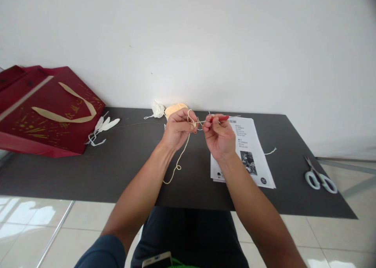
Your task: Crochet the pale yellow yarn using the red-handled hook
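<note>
Pale yellow yarn [182, 154] is pinched in the fingers of my left hand [177, 129], with a loop standing above the fingertips and a tail hanging down to the table. My right hand [221, 136] grips a crochet hook [220, 119] by its red handle. The hook's thin metal shaft points left and reaches the yarn at my left fingertips. A small orange thing shows under those fingertips, too small to name. Behind my left hand lies a ball of yellow yarn [176, 109], partly hidden, beside a small ball of white yarn [158, 109].
Printed sheets [243, 150] lie under my right hand. Scissors [320, 176] rest near the right edge of the dark table [132, 174]. At left are a red gift bag [58, 115] and white feather-like pieces [105, 125] with strings. A white wall stands behind.
</note>
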